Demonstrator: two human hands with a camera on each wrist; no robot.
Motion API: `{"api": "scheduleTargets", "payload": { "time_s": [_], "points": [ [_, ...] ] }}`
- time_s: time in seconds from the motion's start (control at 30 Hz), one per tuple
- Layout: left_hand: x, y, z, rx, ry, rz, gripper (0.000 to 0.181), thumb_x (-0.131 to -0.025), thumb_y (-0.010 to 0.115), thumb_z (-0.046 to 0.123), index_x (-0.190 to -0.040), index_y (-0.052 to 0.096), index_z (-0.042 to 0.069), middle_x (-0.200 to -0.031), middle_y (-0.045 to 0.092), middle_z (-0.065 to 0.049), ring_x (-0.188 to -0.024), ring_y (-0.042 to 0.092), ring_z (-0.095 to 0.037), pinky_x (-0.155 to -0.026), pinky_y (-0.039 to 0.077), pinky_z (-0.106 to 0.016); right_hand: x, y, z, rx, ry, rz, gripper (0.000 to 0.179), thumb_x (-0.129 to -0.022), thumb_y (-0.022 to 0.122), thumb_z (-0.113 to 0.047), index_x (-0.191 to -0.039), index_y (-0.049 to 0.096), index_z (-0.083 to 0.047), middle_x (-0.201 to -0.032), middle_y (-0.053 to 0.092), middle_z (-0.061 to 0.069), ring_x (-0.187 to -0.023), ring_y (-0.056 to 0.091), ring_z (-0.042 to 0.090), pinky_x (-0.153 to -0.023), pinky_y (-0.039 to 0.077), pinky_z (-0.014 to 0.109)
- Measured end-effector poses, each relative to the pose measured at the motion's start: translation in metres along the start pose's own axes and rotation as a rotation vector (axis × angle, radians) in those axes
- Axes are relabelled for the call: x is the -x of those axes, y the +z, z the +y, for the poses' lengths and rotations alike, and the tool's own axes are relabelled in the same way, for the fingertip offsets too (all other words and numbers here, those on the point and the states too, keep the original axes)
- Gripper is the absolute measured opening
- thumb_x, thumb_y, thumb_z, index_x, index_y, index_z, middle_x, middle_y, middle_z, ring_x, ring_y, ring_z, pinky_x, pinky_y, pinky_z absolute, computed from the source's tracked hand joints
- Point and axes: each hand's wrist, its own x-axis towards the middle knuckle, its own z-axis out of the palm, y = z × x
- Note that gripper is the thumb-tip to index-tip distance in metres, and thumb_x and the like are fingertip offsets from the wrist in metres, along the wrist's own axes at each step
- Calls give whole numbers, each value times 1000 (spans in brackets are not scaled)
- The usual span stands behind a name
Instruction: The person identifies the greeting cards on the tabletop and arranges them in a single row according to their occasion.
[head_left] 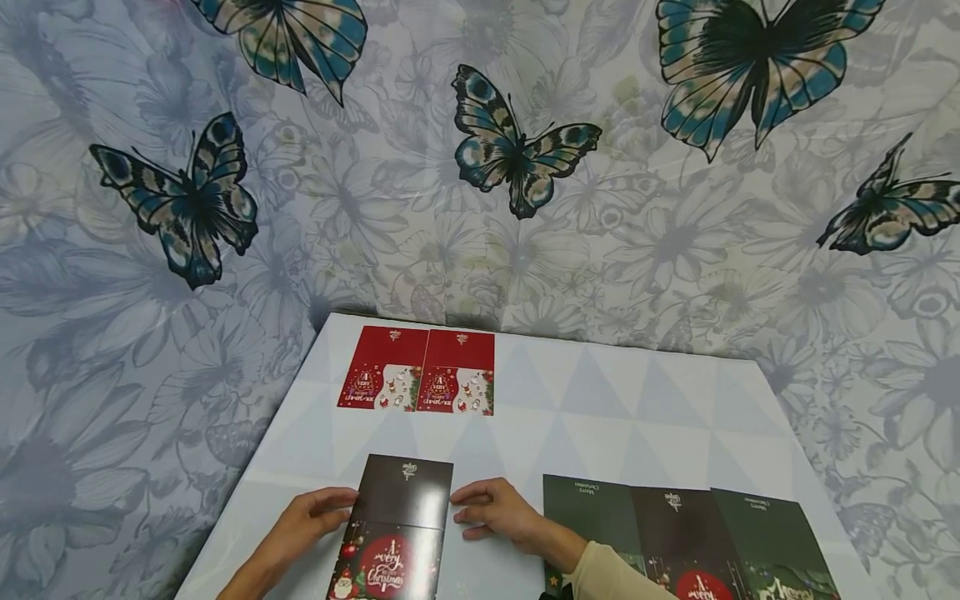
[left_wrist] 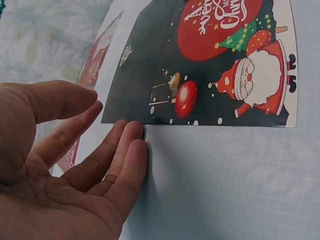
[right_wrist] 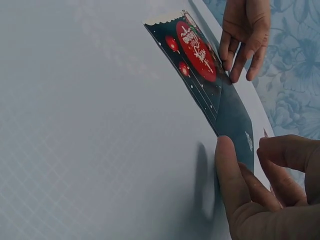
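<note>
A dark Christmas card (head_left: pixel 401 500) lies unfolded on the table, its front printed with a red circle, a Santa and baubles. My left hand (head_left: pixel 303 521) is at the card's left side, its fingertips (left_wrist: pixel 132 131) touching the long edge in the left wrist view. On the opposite side my right hand (head_left: pixel 506 517) has its fingers (right_wrist: pixel 227 150) against or right beside the card's edge. Neither hand curls round the card. Its lower end runs out of the head view.
Two red Christmas cards (head_left: pixel 455 350) lie side by side at the table's back left. At the front right are a dark card (head_left: pixel 678 529) and two green cards (head_left: pixel 588 512), partly beneath or behind my right sleeve. A butterfly-patterned wall covering (head_left: pixel 420 250) stands behind the white table (head_left: pixel 637 408).
</note>
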Motion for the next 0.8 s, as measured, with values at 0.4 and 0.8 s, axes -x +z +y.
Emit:
{"api": "scheduleTargets", "payload": {
  "time_s": [0.4, 0.8],
  "points": [
    [-3, 6, 6, 27, -66, 38, 41, -92, 67, 11, -128, 60, -8, -119, 70, -19, -112, 66, -32, -91, 54, -48, 0, 3, -1, -14, 8, -2, 33, -91, 64, 3, -124, 63, 11, -123, 67, 23, -97, 70, 17, -81, 61, 40],
    [-4, 7, 8, 88, -105, 31, 50, -94, 66, 13, -134, 52, -14, -124, 66, -23, -115, 64, -35, -98, 51, -51, 1, 6, -2, -28, 28, 17, 33, -91, 66, 3, -122, 63, 12, -115, 69, 20, -95, 70, 20, -83, 60, 41]
  ]
}}
